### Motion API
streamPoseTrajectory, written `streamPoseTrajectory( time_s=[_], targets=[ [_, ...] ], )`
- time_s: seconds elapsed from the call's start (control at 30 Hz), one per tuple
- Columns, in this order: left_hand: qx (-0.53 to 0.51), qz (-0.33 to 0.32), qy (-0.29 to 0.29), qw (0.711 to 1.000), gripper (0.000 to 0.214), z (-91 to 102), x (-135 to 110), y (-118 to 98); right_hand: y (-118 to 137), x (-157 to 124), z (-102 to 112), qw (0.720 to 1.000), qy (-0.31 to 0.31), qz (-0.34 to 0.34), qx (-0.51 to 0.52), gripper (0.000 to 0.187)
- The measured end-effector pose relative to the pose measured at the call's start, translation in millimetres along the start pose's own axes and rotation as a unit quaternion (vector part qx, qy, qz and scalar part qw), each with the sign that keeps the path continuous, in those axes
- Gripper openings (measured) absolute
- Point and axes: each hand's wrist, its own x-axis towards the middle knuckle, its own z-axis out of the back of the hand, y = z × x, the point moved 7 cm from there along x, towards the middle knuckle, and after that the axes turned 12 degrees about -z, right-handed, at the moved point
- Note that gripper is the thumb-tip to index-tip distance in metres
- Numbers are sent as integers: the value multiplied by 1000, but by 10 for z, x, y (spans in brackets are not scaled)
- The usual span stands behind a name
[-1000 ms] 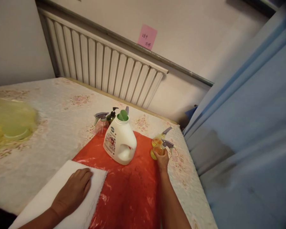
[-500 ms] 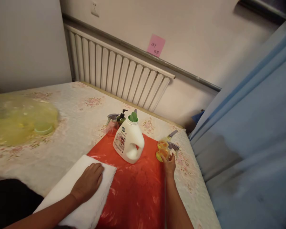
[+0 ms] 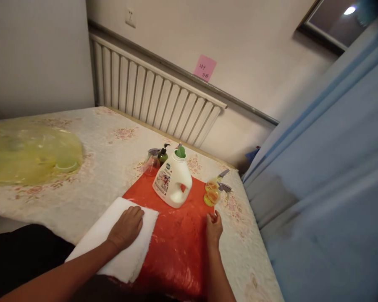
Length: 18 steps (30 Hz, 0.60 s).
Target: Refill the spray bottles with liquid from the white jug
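My left hand (image 3: 127,226) lies palm down on a folded white towel (image 3: 116,209), its fingers slightly bent and no pinch visible. Under part of the towel spreads a shiny red plastic sheet (image 3: 173,235). My right hand (image 3: 214,228) is over the sheet's right edge, fingers loosely curled and apart, with nothing visible in them. Just beyond it stand two clear spray bottles (image 3: 211,197) with orange-and-yellow colouring and grey triggers. A white detergent jug (image 3: 173,182) with a green cap is upright on the sheet, between and beyond both hands.
Behind the jug are a pinkish spray bottle (image 3: 151,165) and a dark pump bottle (image 3: 163,156). A yellow translucent plastic bag (image 3: 31,155) lies left on the flowered tablecloth (image 3: 107,155). A radiator (image 3: 154,88) lines the wall; a blue curtain (image 3: 315,167) hangs right.
My right hand has come away from the spray bottles and back toward me. My left hand stays on the towel. The camera view has shifted slightly.
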Motion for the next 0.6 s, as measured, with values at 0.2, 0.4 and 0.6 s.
streamPoseTrajectory(
  time_s=[0.2,0.4,0.6],
  targets=[
    [1,-8,1,1000,17,25,9,-13,-69,-363,55,1000,17,-5,18,71],
    [4,-9,-1,1000,16,33,11,-16,-168,-662,108,999,24,-13,40,64],
    [6,-14,-5,1000,16,47,11,-18,-212,-903,172,998,30,-15,55,56]
  ],
)
